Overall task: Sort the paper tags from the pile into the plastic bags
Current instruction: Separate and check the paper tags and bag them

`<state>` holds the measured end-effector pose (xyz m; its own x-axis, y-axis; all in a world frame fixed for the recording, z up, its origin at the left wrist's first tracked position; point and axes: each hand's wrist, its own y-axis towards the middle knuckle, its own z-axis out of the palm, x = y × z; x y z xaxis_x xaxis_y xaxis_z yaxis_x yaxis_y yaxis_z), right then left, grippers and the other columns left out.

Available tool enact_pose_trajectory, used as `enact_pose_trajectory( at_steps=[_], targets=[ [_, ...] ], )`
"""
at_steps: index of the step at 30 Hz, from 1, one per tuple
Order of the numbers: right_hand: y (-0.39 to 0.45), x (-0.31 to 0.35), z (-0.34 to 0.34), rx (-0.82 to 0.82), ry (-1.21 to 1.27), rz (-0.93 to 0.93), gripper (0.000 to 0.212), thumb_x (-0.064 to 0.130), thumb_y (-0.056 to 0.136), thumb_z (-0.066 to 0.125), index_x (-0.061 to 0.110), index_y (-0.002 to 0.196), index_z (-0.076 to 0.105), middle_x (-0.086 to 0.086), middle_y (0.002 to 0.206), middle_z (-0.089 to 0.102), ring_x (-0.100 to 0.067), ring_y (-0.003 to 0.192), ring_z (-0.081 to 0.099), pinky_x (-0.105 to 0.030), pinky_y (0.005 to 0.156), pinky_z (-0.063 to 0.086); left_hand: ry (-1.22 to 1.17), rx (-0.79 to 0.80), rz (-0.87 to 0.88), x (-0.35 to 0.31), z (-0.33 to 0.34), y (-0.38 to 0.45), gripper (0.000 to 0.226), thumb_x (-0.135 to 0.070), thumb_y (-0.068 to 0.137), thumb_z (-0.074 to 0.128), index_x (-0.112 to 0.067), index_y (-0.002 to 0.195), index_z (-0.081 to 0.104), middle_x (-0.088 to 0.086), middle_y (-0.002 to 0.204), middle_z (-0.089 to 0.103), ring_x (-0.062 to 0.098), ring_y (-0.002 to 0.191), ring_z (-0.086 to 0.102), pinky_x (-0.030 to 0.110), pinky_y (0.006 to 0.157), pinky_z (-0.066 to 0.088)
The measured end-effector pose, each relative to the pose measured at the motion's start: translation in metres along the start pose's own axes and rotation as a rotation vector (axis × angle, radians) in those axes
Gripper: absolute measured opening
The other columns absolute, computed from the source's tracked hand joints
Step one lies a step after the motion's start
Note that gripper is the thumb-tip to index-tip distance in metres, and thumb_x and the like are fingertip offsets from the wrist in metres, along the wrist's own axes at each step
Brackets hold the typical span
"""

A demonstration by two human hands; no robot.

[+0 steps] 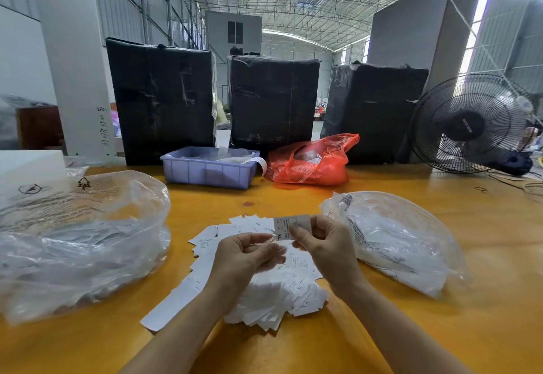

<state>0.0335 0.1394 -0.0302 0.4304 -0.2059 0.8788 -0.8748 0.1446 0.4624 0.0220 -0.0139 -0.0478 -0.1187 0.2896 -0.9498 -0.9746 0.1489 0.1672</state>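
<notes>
Over the pile (pixel 264 291), your right hand (pixel 326 251) pinches an XL tag (pixel 289 226); left hand (pixel 244 256) curled beside, grip unclear. Read the size before bagging.

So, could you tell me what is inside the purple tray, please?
The purple tray holds clear plastic wrapping and a white paper strip hanging over its rim; anything beneath is hidden.
</notes>
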Motion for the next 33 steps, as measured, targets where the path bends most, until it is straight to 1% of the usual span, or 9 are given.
enact_pose_trajectory(
  at_steps=[4,8,10,16,22,25,27,31,33],
  targets=[
    [0.0002,-0.0005,0.0012,-0.026,-0.078,-0.065,0.008,0.004,0.082,0.069,-0.001,0.078,0.065,-0.009,0.069,0.067,-0.008,0.059,0.063,-0.021,0.058,0.052,-0.015,0.007,-0.002,-0.0005,-0.0005,-0.0002,0.037,-0.012,0.066,0.073,0.003,0.099,0.062,0.018,0.081,0.073,0.028,0.074,0.072,0.02,0.059,0.054],
    [0.0005,-0.0019,0.0006,-0.037,-0.14,-0.104,0.01,0.005,0.082,0.07,-0.002,0.077,0.065,-0.016,0.072,0.067,-0.031,0.069,0.064,-0.043,0.064,0.053,-0.018,0.005,-0.002,-0.0009,-0.001,0.0003,0.028,-0.008,0.071,0.07,0.001,0.096,0.063,0.018,0.08,0.073,0.027,0.073,0.073,0.02,0.059,0.054],
    [-0.0001,-0.0022,0.0006,-0.027,-0.172,-0.121,0.01,0.006,0.083,0.07,-0.002,0.079,0.066,-0.016,0.074,0.068,-0.033,0.072,0.064,-0.048,0.066,0.053,-0.013,-0.005,0.001,-0.0007,-0.0014,0.0006,0.026,-0.007,0.072,0.07,0.001,0.096,0.064,0.018,0.079,0.073,0.027,0.073,0.073,0.02,0.059,0.054],
    [-0.0022,-0.0012,0.0014,-0.005,-0.23,-0.134,0.005,0.008,0.084,0.069,0.006,0.079,0.069,-0.004,0.074,0.07,-0.022,0.072,0.066,-0.043,0.067,0.055,-0.036,-0.075,0.0,0.0003,-0.0024,0.0024,0.011,0.002,0.081,0.066,0.001,0.092,0.066,0.019,0.077,0.073,0.026,0.07,0.073,0.021,0.057,0.056],
    [-0.0025,0.0,0.001,-0.013,-0.265,-0.147,0.01,0.008,0.084,0.068,0.001,0.078,0.067,-0.009,0.074,0.069,-0.026,0.073,0.065,-0.044,0.066,0.054,-0.015,-0.097,0.02,-0.0002,-0.0028,0.0023,0.011,-0.002,0.081,0.066,0.0,0.092,0.066,0.016,0.077,0.073,0.026,0.071,0.073,0.022,0.058,0.056],
    [-0.0024,-0.0005,0.001,0.053,-0.261,-0.133,0.009,0.007,0.083,0.068,0.0,0.078,0.068,-0.011,0.074,0.069,-0.026,0.072,0.064,-0.039,0.064,0.053,0.013,-0.115,0.032,0.0008,-0.0035,0.0027,0.007,-0.003,0.08,0.067,-0.003,0.087,0.068,0.013,0.074,0.073,0.021,0.068,0.072,0.021,0.057,0.055],
    [-0.0032,-0.0014,0.0019,0.108,-0.245,-0.111,0.009,0.006,0.082,0.069,-0.002,0.079,0.067,-0.014,0.074,0.068,-0.021,0.067,0.061,-0.034,0.061,0.051,0.019,-0.129,0.022,0.0013,-0.0036,0.0031,0.005,-0.004,0.079,0.068,-0.005,0.084,0.069,0.011,0.071,0.073,0.016,0.064,0.071,0.02,0.056,0.055],
    [-0.0016,-0.0025,0.0006,0.158,-0.157,-0.036,0.007,0.004,0.084,0.067,-0.002,0.083,0.068,-0.02,0.077,0.067,-0.014,0.064,0.057,-0.034,0.062,0.049,0.037,-0.15,0.006,0.0013,-0.0032,0.0041,0.003,-0.004,0.079,0.069,-0.007,0.079,0.07,0.011,0.07,0.073,0.017,0.062,0.069,0.022,0.054,0.055],
    [-0.001,-0.0027,-0.0006,0.191,-0.124,-0.01,0.004,0.003,0.084,0.066,0.001,0.086,0.069,-0.016,0.077,0.067,-0.008,0.062,0.057,-0.025,0.06,0.05,0.053,-0.152,0.004,0.0004,-0.0034,0.0039,0.003,-0.004,0.079,0.069,-0.007,0.08,0.069,0.01,0.07,0.073,0.017,0.061,0.069,0.022,0.052,0.055]
  ],
)
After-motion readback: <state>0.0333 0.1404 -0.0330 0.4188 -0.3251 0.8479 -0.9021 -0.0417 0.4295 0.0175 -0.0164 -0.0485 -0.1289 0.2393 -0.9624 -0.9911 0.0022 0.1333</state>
